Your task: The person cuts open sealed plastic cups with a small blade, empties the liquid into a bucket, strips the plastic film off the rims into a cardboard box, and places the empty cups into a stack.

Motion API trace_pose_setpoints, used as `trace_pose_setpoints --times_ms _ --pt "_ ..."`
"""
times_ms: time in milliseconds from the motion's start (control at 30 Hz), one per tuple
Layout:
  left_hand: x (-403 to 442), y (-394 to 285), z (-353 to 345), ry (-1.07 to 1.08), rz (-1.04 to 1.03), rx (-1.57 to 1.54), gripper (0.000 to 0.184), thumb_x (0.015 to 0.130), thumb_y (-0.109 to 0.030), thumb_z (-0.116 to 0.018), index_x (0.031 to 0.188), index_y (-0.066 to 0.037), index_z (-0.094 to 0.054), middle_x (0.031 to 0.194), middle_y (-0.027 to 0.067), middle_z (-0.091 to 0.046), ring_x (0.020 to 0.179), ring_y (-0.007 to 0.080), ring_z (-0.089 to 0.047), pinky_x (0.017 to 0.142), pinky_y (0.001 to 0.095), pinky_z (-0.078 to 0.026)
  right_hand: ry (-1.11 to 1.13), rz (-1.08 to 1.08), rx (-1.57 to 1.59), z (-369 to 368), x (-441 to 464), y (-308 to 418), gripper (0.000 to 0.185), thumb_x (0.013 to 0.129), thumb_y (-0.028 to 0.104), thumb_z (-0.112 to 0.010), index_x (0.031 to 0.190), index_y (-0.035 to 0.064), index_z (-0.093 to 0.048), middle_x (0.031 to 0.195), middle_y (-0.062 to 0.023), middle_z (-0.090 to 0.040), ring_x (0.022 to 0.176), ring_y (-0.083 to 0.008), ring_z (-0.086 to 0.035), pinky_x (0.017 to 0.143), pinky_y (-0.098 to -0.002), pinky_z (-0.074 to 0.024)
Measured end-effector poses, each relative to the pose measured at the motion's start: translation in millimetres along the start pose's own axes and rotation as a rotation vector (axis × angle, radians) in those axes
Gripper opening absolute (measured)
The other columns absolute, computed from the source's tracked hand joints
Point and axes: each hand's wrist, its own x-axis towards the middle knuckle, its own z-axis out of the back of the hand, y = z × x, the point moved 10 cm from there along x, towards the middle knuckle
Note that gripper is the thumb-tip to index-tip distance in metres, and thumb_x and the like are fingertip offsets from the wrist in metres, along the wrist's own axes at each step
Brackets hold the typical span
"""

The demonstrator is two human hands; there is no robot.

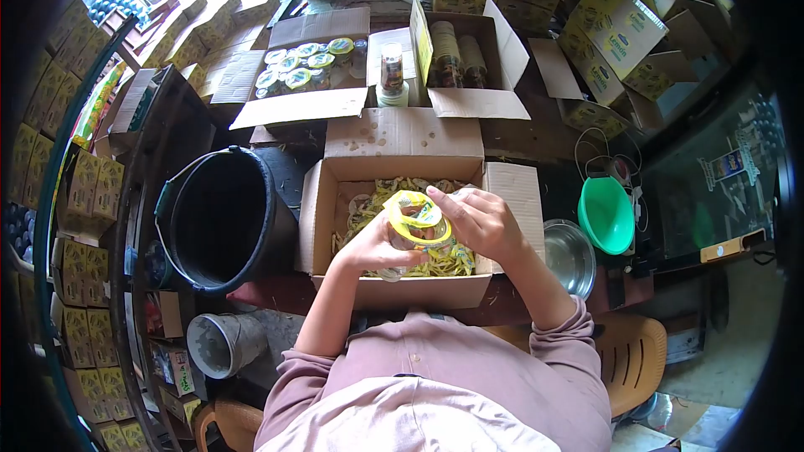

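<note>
Over an open cardboard box [343, 169] I hold a clear plastic cup [404, 243] with a yellow film lid or seal [412, 206] at its top. My left hand [374, 247] is wrapped round the cup's side. My right hand [483, 222] has its thumb and index finger pinched close to the yellow film's right edge; whether they grip the film is too small to tell. Many crumpled yellow-and-clear strips [456, 264] lie in the box beneath both hands.
A large black bucket [226, 218] stands left of the box, with a grey bucket [219, 343] below. To the right are a metal bowl [569, 258] and a green basin [606, 216]. Behind are cartons of lidded cups [303, 67] and stacked cups [448, 54].
</note>
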Motion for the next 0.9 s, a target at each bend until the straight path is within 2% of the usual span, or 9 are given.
trace_pose_setpoints --times_ms 133,233,267,367,500,567,600,700,900 --pt "-3 1 7 0.010 -0.010 -0.060 0.070 0.061 -0.009 -0.073 0.122 -0.002 -0.040 0.108 0.0042 -0.053 0.099 0.0104 -0.049 0.086 0.0262 -0.041 -0.007 0.017 -0.012 -1 0 1 0.048 0.065 -0.007 -0.063 0.112 -0.0054 -0.053 0.070 -0.0071 -0.058 0.061 -0.0181 -0.059 0.058 -0.0305 -0.0513" --pt "-5 2 10 -0.020 0.007 -0.071 0.074 0.059 -0.007 -0.075 0.123 0.001 -0.038 0.104 0.0071 -0.055 0.095 0.0127 -0.054 0.083 0.0288 -0.046 -0.003 0.011 -0.014 5 4 1 0.047 0.066 -0.008 -0.062 0.111 -0.0056 -0.054 0.071 -0.0068 -0.059 0.061 -0.0181 -0.059 0.057 -0.0306 -0.0513" --pt "-4 6 7 0.007 0.039 -0.090 0.075 0.060 -0.008 -0.074 0.124 0.000 -0.037 0.099 0.0085 -0.057 0.088 0.0140 -0.056 0.078 0.0286 -0.047 -0.005 0.010 -0.003 6 6 2 0.046 0.066 -0.008 -0.062 0.111 -0.0056 -0.054 0.071 -0.0067 -0.059 0.061 -0.0182 -0.059 0.057 -0.0306 -0.0512" --pt "-6 10 -8 0.156 0.075 -0.246 0.068 0.064 -0.005 -0.073 0.123 -0.001 -0.038 0.108 0.0054 -0.054 0.099 0.0120 -0.051 0.086 0.0275 -0.042 -0.033 0.035 -0.008 4 8 5 0.046 0.066 -0.009 -0.062 0.111 -0.0055 -0.054 0.070 -0.0068 -0.059 0.061 -0.0182 -0.059 0.056 -0.0309 -0.0505" --pt "-7 6 -18 0.271 0.055 -0.341 0.056 0.066 -0.006 -0.069 0.116 -0.002 -0.044 0.092 0.0070 -0.058 0.083 0.0132 -0.057 0.074 0.0259 -0.048 -0.056 0.059 -0.017 3 6 6 0.043 0.067 -0.005 -0.064 0.109 -0.0054 -0.056 0.070 -0.0065 -0.059 0.060 -0.0178 -0.059 0.055 -0.0307 -0.0497" --pt "-6 2 -33 0.406 0.076 -0.294 0.048 0.066 -0.010 -0.067 0.109 -0.001 -0.048 0.087 0.0079 -0.059 0.074 0.0140 -0.059 0.066 0.0265 -0.050 -0.049 0.038 -0.006 8 11 6 0.043 0.067 -0.001 -0.066 0.108 -0.0054 -0.056 0.070 -0.0064 -0.059 0.061 -0.0177 -0.059 0.055 -0.0298 -0.0500" --pt "-3 -2 -34 0.391 0.033 -0.346 0.046 0.065 -0.014 -0.069 0.105 0.000 -0.050 0.085 0.0085 -0.059 0.071 0.0144 -0.059 0.062 0.0266 -0.050 -0.048 0.027 -0.001 9 13 6 0.042 0.067 0.001 -0.067 0.108 -0.0054 -0.057 0.070 -0.0063 -0.060 0.061 -0.0177 -0.060 0.056 -0.0293 -0.0501" --pt "-4 1 -39 0.447 0.035 -0.528 0.050 0.064 -0.018 -0.070 0.105 0.002 -0.048 0.081 0.0102 -0.058 0.065 0.0154 -0.058 0.058 0.0262 -0.050 -0.074 0.072 -0.042 11 14 9 0.049 0.068 0.008 -0.065 0.114 -0.0044 -0.054 0.071 -0.0043 -0.060 0.064 -0.0143 -0.060 0.061 -0.0276 -0.0506" --pt "-9 -5 -59 0.678 0.016 -0.897 0.057 0.066 -0.022 -0.070 0.106 0.007 -0.043 0.075 0.0150 -0.054 0.057 0.0210 -0.057 0.047 0.0285 -0.048 -0.060 0.060 0.095 7 12 7 0.047 0.066 0.009 -0.071 0.109 -0.0041 -0.057 0.072 -0.0059 -0.061 0.065 -0.0169 -0.062 0.058 -0.0281 -0.0512"
